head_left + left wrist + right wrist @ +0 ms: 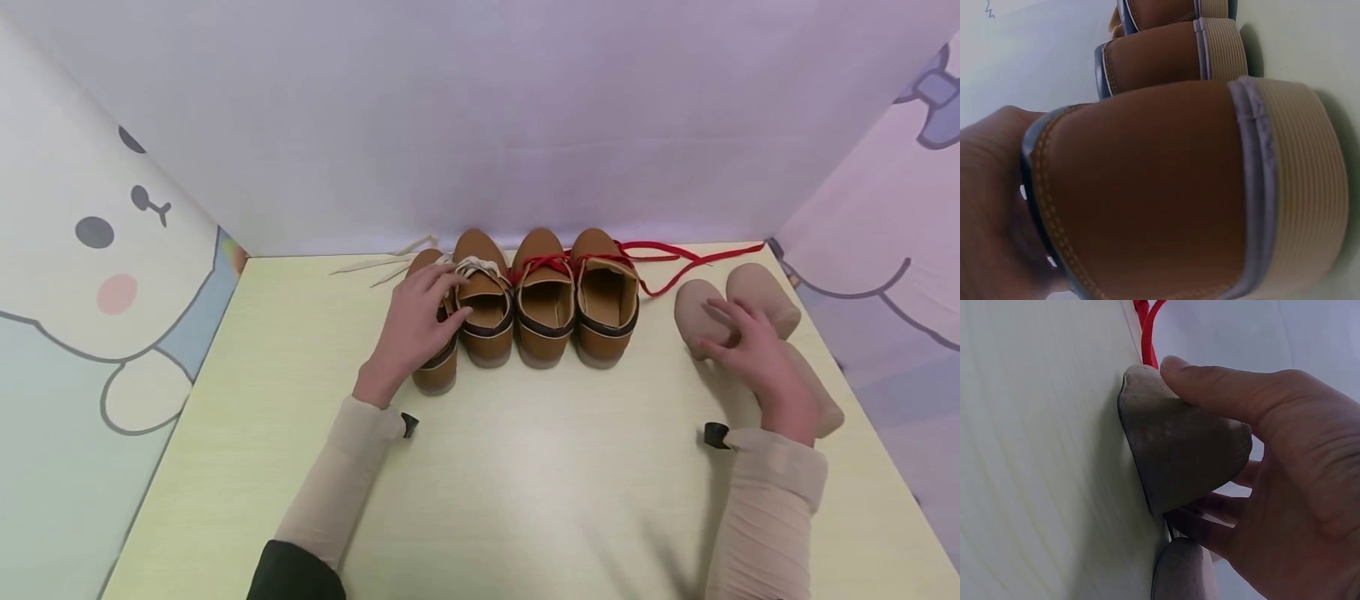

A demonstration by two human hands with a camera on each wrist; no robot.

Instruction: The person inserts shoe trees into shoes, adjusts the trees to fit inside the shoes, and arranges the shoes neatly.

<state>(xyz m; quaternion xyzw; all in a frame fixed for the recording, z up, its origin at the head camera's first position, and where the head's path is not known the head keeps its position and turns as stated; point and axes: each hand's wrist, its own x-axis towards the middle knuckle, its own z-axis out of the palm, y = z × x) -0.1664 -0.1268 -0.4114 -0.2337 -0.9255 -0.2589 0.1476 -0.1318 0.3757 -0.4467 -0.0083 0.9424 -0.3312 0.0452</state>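
Several brown shoes stand in a row at the back of the table, toes to the wall. My left hand (408, 325) lies over the leftmost shoe (435, 375), its fingers loosely bent and its thumb reaching toward the neighbouring white-laced shoe (489, 337). Up close, that hand is by the dark collar of a brown shoe (1147, 187). Farther right, my right hand (761, 362) holds a beige, rounded, slipper-like piece (1191, 450) with a dark lower edge, thumb on top and fingers round the far side. Two similar beige pieces (761, 300) lie beside it.
Two more brown shoes (543, 333) with red laces (675, 260) stand right of the white-laced one. Pale loose laces (367, 265) trail left along the back edge. A pale wall (487, 125) rises behind the light table (525, 475); printed cloth panels flank it.
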